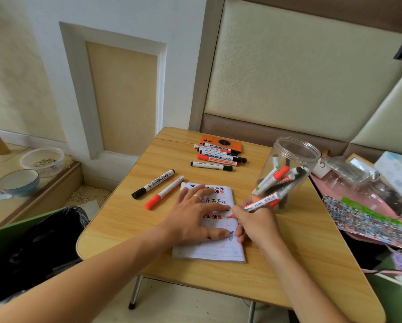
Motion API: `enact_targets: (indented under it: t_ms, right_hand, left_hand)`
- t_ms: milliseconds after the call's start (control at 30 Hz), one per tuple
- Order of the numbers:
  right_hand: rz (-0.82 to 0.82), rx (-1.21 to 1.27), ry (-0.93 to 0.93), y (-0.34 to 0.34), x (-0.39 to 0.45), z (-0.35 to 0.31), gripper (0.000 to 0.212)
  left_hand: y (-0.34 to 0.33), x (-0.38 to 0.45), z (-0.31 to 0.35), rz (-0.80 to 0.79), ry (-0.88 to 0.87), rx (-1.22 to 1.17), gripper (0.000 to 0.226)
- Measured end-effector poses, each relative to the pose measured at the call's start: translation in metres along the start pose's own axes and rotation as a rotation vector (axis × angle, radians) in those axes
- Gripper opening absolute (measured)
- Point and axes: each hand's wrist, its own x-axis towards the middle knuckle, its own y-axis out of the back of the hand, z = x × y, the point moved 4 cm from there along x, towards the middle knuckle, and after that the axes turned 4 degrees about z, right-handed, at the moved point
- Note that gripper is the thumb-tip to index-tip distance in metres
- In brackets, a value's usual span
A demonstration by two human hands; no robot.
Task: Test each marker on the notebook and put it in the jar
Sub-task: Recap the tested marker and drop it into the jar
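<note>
- A small wood-grain folding table (125,220) with rounded corners stands against a padded cream wall panel (300,66); bare tabletop lies along its left and near edges.
- A white lined notebook (215,249), marked with red, black and blue scribbles, lies flat near the middle of the table.
- The left hand (193,217) presses the page down with straight fingers.
- The right hand (257,223) grips a white marker with red tip (261,202), the tip touching the page.
- A clear round plastic jar (286,169), open-topped and holding several markers, stands just behind that hand.
- A black-capped marker (153,184) and a red-capped marker (163,193) lie loose to the left of the notebook; a row of markers (218,157) lies at the far edge.
</note>
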Motion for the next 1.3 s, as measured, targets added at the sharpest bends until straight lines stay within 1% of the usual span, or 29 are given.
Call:
enact_targets:
  t_ms: [233, 500, 800, 1000, 1167, 1300]
  right_hand:
    - [0.018, -0.005, 0.020, -0.0020, -0.0015, -0.0041, 0.015]
    - [-0.024, -0.054, 0.002, -0.0012, -0.0031, -0.0026, 0.016]
    - [0.010, -0.038, 0.035, -0.0045, -0.0011, -0.0047, 0.018]
    - [-0.001, -0.073, 0.017, -0.0031, -0.0019, -0.0042, 0.017]
    - [0.001, -0.069, -0.006, 0.0010, -0.0072, -0.0048, 0.017]
    - [0.037, -0.026, 0.006, 0.0019, -0.0080, -0.0069, 0.016]
  left_hand:
    - [-0.0019, 0.0007, -0.0024, 0.004, 0.002, -0.007, 0.081]
    - [-0.0006, 0.0002, -0.0014, 0.008, -0.007, -0.001, 0.076]
    - [0.0005, -0.0008, 0.0000, 0.001, -0.006, -0.006, 0.071]
    - [0.0001, -0.0004, -0.0007, -0.006, -0.009, 0.001, 0.072]
    - [-0.0033, -0.0009, -0.0036, 0.034, -0.003, -0.029, 0.076]
    - [-0.0025, -0.0005, -0.0039, 0.026, -0.007, -0.013, 0.074]
